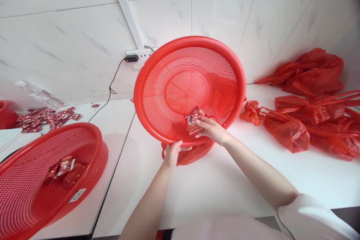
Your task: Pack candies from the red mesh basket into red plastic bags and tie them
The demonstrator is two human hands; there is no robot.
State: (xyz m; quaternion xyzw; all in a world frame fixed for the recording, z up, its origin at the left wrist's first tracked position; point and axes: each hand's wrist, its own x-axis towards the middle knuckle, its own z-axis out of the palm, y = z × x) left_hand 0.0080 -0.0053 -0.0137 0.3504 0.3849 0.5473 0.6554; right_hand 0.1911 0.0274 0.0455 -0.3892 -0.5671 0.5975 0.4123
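A round red mesh plastic basket (197,41) is tilted towards me in the middle of the view. My left hand (172,153) is closed on its near rim, the thumb lying over the edge. Inside the basket, low on the near wall, my right hand (211,129) grips a small red snack packet (192,121) printed with a large dark character. A second red packet (199,111) shows just behind it; whether my fingers also hold that one I cannot tell. A red plastic bag (194,154) is partly hidden beneath the near rim.
Another red basket (97,138) stands at left with several packets inside. Small red sachets (42,118) lie behind it. Filled red plastic bags (292,131) cover the table's right side. A power strip (142,58) with a black cable is by the tiled wall.
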